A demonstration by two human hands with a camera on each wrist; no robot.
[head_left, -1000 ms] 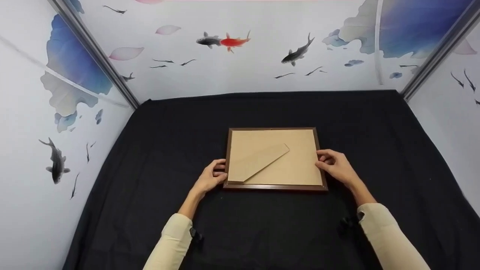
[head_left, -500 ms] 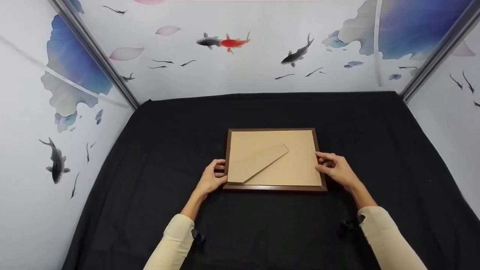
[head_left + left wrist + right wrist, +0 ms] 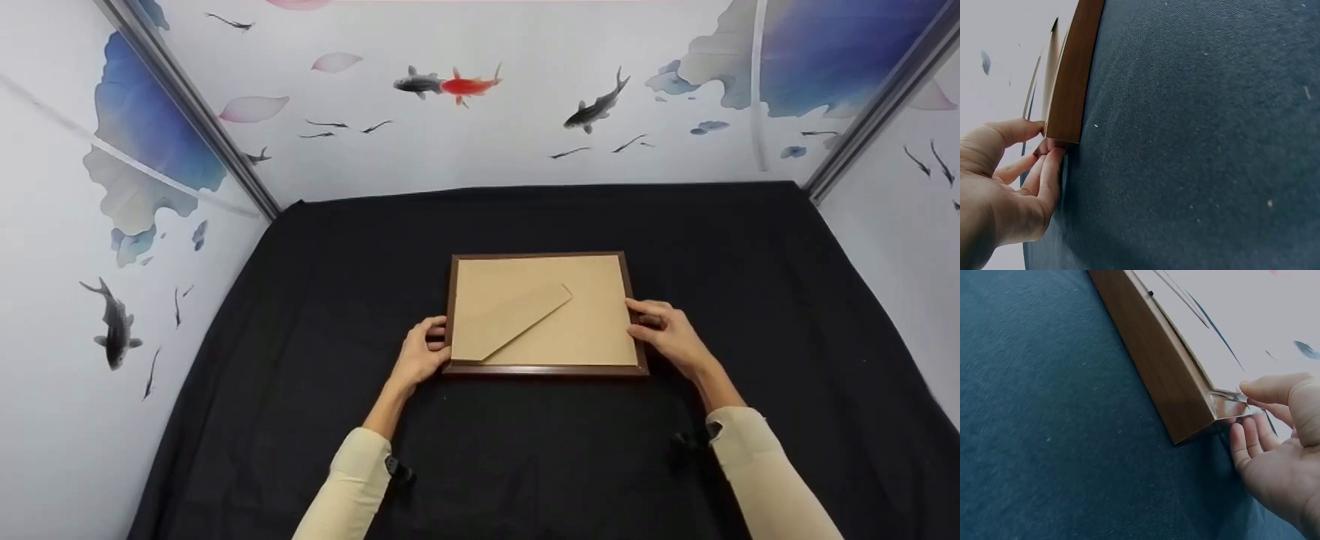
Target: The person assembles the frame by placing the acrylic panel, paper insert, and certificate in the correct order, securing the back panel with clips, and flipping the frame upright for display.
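Note:
A picture frame (image 3: pixel 546 370) with a dark brown wooden rim lies face down on black cloth. Its tan backing board (image 3: pixel 592 322) faces up, and a folded easel stand (image 3: pixel 514 324) runs slantwise across it. At the left side, my left hand (image 3: pixel 421 351) grips the rim. In the left wrist view the thumb of that hand (image 3: pixel 1002 185) is at the rim's upper edge, with the fingers on the side. My right hand (image 3: pixel 671 336) pinches the right side; the right wrist view shows that hand (image 3: pixel 1283 455) with its fingertips near the frame's underside.
Black cloth (image 3: pixel 337 277) covers the table around the frame. White panels (image 3: pixel 510 142) printed with fish and lotus leaves stand at the back and both sides, joined by metal posts (image 3: pixel 187 112).
The picture frame has shifted slightly left and away, with both hands moving along with it. Both hands hold its sides throughout.

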